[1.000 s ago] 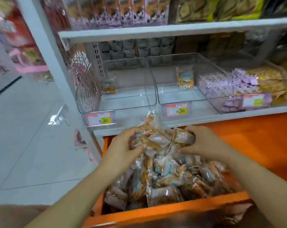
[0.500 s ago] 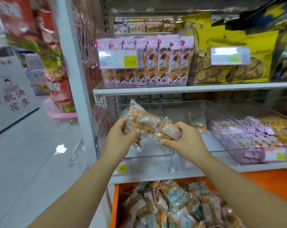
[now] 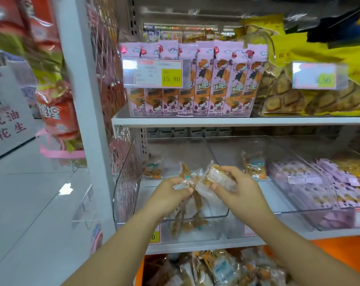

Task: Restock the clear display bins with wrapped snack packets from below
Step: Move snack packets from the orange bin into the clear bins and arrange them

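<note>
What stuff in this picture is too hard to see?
All in the head view.
The left price tag: the left arm covers it, only a last zero shows.
The next price tag: the right arm covers most of it.
The packets gripped by the left hand and right hand: blurred and overlapping, so no count.
The drawer pile: cut off by the bottom edge.
</note>
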`<state>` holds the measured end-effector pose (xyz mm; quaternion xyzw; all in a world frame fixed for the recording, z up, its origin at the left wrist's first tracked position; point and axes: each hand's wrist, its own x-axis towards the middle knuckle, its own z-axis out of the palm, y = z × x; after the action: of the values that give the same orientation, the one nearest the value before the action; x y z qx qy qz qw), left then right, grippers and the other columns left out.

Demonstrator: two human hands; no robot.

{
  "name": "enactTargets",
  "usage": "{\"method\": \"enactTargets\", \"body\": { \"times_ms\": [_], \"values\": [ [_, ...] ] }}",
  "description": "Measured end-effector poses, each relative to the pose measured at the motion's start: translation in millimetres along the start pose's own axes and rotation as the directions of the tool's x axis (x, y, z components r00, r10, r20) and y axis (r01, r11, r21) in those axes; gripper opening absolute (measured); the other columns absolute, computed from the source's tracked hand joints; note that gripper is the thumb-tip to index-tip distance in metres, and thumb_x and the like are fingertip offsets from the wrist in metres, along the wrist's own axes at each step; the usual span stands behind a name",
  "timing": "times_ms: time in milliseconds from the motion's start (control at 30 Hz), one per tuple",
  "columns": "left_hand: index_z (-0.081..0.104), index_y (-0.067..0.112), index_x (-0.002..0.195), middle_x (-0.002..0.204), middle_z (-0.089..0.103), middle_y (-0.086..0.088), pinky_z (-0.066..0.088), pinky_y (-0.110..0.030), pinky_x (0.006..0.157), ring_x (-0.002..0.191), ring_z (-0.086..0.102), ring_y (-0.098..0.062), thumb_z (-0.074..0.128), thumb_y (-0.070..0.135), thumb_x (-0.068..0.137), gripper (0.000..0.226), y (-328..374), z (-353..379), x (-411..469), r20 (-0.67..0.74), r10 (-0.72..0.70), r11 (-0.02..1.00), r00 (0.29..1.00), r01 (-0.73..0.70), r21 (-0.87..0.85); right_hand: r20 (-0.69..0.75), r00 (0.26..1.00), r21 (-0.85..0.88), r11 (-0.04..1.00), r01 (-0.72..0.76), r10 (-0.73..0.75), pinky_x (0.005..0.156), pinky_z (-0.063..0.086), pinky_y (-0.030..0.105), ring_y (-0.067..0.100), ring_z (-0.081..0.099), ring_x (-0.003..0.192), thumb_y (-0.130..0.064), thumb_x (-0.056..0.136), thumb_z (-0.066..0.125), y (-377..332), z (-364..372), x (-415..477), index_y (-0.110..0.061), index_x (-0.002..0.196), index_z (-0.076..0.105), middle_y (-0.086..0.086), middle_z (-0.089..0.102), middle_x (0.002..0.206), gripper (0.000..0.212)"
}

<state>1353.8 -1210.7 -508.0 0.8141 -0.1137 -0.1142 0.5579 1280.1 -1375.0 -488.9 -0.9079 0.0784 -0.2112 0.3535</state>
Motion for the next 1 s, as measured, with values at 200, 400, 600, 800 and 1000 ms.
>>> {"method": "enactTargets", "body": {
  "times_ms": [200, 400, 600, 800, 1000],
  "values": [
    [0.068, 0.026, 0.098, 0.090, 0.067, -0.001, 0.055, -0.028, 0.074, 0.085, 0.065, -0.016, 0.061, 0.020, 0.092, 0.012, 11, -11, -16, -0.185, 0.082, 0.944, 0.979, -0.135, -0.301, -0.238, 0.968, 0.255, 0.956, 0.142, -0.080, 0.069, 0.040, 0.002, -0.013, 0.054, 0.088, -0.014, 0.081, 0.071, -12, -18, -8, -0.032, 0.100, 0.057, -0.020, 0.062, 0.092, 0.029],
    [0.067, 0.020, 0.108, 0.094, 0.072, -0.004, 0.058, -0.035, 0.065, 0.086, 0.068, -0.018, 0.053, 0.021, 0.095, 0.018, 29, -20, -57, 0.018, 0.019, 0.719, 1.000, -0.001, -0.695, -0.435, 0.857, 0.140, 0.920, 0.367, -0.276, 0.072, 0.049, 0.019, 0.002, 0.059, 0.083, -0.010, 0.074, 0.078, -28, -10, -21, -0.025, 0.093, 0.061, -0.017, 0.063, 0.087, 0.030],
    [0.070, 0.017, 0.104, 0.089, 0.069, -0.004, 0.050, -0.054, 0.089, 0.087, 0.065, -0.020, 0.054, 0.032, 0.089, 0.027, 37, -18, -92, 0.150, 0.012, 0.498, 0.989, 0.125, -0.858, -0.193, 0.822, 0.002, 0.838, 0.546, -0.535, 0.105, 0.033, 0.029, 0.012, 0.041, 0.124, -0.042, 0.082, 0.060, -51, 9, -50, -0.028, 0.103, 0.065, -0.011, 0.053, 0.124, 0.026],
    [0.066, 0.013, 0.117, 0.105, 0.070, -0.011, 0.054, -0.057, 0.075, 0.096, 0.069, -0.027, 0.044, 0.052, 0.091, 0.052, 26, -33, -107, 0.270, 0.029, 0.374, 0.963, 0.240, -0.896, 0.071, 0.896, 0.210, 0.884, 0.417, -0.439, 0.095, 0.023, -0.003, -0.015, 0.030, 0.126, -0.035, 0.088, 0.054, -62, -10, -63, -0.051, 0.108, 0.060, -0.033, 0.024, 0.141, 0.027],
    [0.063, 0.012, 0.121, 0.112, 0.068, -0.012, 0.055, -0.056, 0.066, 0.094, 0.068, -0.026, 0.044, 0.043, 0.094, 0.046, 26, -34, -108, 0.322, 0.057, 0.371, 0.945, 0.279, -0.885, 0.105, 0.946, 0.222, 0.934, 0.279, -0.308, 0.080, 0.032, -0.002, -0.019, 0.045, 0.104, -0.017, 0.079, 0.073, -69, -16, -62, -0.048, 0.102, 0.047, -0.030, 0.048, 0.114, 0.047]
  ]
}}
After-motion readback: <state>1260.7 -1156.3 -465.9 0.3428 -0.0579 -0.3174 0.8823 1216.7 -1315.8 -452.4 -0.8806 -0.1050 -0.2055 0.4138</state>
